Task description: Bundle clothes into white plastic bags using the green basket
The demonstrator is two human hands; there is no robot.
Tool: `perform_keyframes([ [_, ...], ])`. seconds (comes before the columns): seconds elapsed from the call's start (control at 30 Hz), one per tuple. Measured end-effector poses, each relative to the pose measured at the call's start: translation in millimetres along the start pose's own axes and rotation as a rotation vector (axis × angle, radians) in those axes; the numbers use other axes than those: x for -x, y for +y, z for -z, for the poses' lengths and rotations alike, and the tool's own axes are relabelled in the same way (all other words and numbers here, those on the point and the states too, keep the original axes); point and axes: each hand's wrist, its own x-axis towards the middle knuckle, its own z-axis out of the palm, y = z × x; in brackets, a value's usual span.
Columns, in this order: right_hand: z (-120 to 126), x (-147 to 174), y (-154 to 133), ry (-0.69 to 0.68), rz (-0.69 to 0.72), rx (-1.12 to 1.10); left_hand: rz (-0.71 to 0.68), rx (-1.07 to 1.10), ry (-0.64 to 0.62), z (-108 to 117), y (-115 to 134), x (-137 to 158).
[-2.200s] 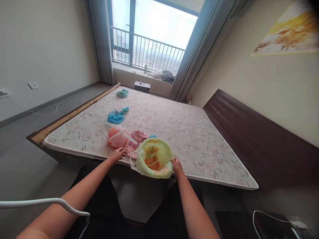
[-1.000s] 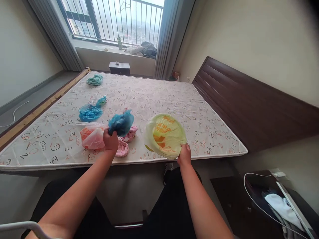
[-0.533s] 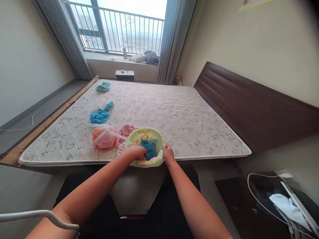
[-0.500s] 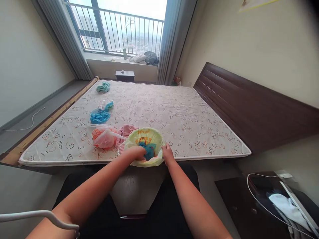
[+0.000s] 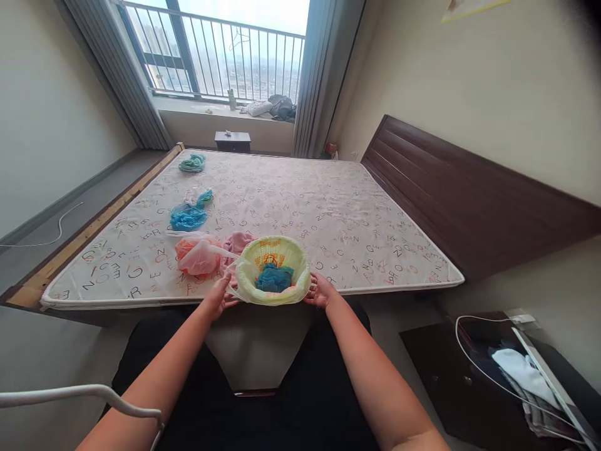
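Both hands (image 5: pixel 217 299) at yel-grn bag (image 5: pixel 298 263)

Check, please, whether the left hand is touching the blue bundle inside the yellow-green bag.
Apart. The head view shows the left hand outside the yellow-green bag, with the bag's left rim between it and the blue bundle.

Support: large rectangular white mattress (image 5: pixel 338 207), fabric printed with scattered black and red letters; dark wooden frame with a pale bare timber rail (image 5: pixel 101 223) along its 9 o'clock side. Dial centred on mattress, window edge at 12.

On surface:
- 10–11 o'clock, far corner: teal coiled soft bundle (image 5: pixel 192 163).
- 9: crumpled translucent blue plastic bag (image 5: pixel 188 217).
- 8: pinkish-white translucent plastic bag (image 5: pixel 200 255), orange contents showing.
- 7: rumpled pink cloth (image 5: pixel 237 242), partly hidden.
- 6, near edge: round yellow-green plastic-lined bin (image 5: pixel 298 260); contact with mattress unclear.
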Motion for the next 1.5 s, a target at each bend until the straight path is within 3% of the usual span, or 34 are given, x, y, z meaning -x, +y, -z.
perform_keyframes([
  [0.07, 3, 3, 1, 0.032, -0.014, 0.000, 0.120, 0.022, -0.127, 3, -7, 1],
  [0.17, 3, 7, 0, 0.084, 0.132, -0.063, 0.073, 0.079, -0.154, 3, -6, 1],
  [0.33, -1, 10, -3, 0.154, 0.332, -0.151, -0.093, 0.272, 0.014, -3, 5, -2],
  [0.47, -8, 10, 1, 0.187, 0.469, -0.230, -0.086, 0.389, 0.099, -10, 9, 0],
  [0.57, -15, 13, 10, 0.168, 0.428, -0.315, -0.042, 0.475, 0.032, -16, 7, 10],
  [0.83, -27, 36, 50, 0.072, 0.036, -0.319, 0.115, 0.392, -0.050, -35, -33, 49],
  [0.97, -29, 43, 57, 0.021, 0.061, -0.289, 0.267, 0.437, -0.086, -40, -50, 59],
  [1.03, -29, 45, 56, -0.016, 0.118, -0.274, 0.269, 0.458, -0.145, -42, -51, 60],
  [1.13, -29, 47, 55, -0.088, 0.204, -0.290, 0.185, 0.437, -0.189, -45, -49, 57],
  [1.23, -33, 44, 58, -0.077, 0.275, -0.249, 0.099, 0.377, -0.124, -49, -48, 53],
  [1.37, -42, 37, 65, 0.161, 0.489, -0.087, -0.057, 0.230, 0.008, -59, -47, 51],
  [1.5, -46, 41, 63, 0.392, 0.663, 0.128, -0.335, -0.122, 0.153, -64, -42, 54],
])
